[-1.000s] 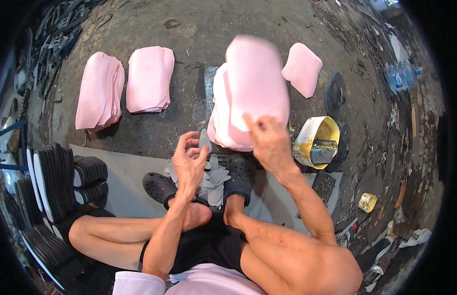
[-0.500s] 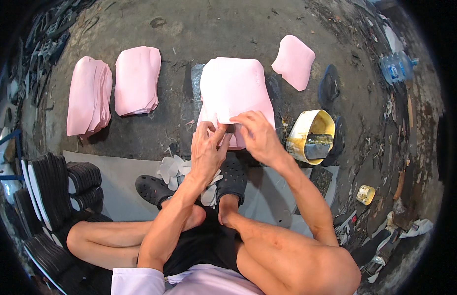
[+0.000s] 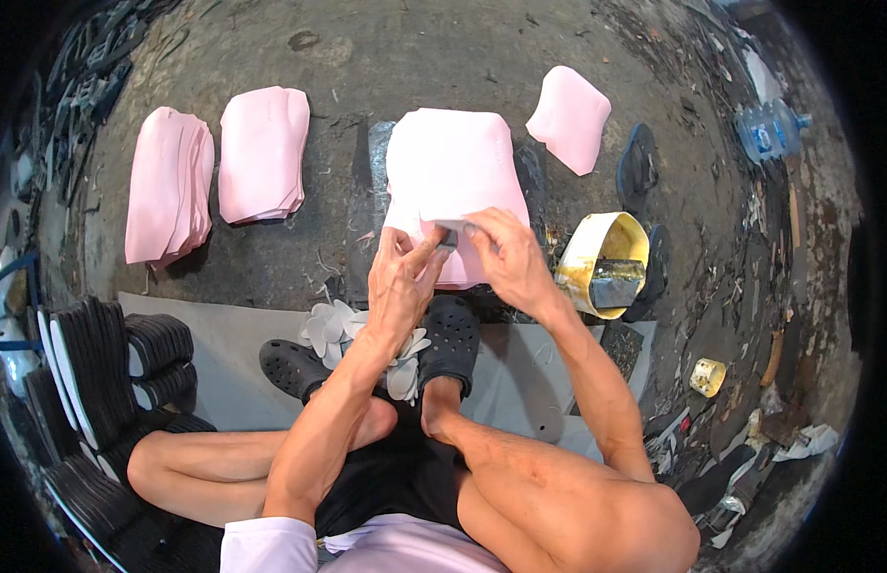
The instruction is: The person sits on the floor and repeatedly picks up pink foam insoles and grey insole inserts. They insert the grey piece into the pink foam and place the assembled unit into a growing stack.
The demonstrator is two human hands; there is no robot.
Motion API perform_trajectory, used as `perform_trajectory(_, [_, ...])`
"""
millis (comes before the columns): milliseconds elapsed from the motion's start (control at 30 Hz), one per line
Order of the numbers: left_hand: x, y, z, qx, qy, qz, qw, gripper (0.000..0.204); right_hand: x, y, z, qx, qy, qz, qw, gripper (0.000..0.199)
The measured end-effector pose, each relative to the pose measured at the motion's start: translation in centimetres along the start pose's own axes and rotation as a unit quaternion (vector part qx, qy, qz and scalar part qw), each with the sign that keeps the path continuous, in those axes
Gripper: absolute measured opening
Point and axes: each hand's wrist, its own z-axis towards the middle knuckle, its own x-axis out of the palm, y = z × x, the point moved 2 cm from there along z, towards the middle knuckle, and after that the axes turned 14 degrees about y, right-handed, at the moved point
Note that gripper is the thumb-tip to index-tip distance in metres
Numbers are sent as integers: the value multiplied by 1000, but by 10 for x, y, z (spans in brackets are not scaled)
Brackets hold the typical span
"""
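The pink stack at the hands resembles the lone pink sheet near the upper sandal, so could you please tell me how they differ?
The pink stack has several layers; the lone pink sheet appears single.
Both the left hand and right hand touch the stack, while the lone sheet lies untouched.
Both are pink with rounded outlines.

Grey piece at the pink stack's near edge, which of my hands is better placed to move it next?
Probably your left hand: it appears to hold the grey piece already, while your right hand looks busy pinching the near edge of the top pink sheet.
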Motion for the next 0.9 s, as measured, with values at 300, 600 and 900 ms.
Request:
perform_trajectory(300, [11,3,-12,-58,-128,-173,975,33,27,-3,-15,-68,7,-148,987,33])
perform_trajectory(600, [-1,-37,21,-24,-144,-282,948,26,-24,12,-10,37,-87,55,994,26])
perform_trajectory(900, [-158,158,76,-108,-359,-264,889,23,-19,-18,-41,68,-86,76,991,19])
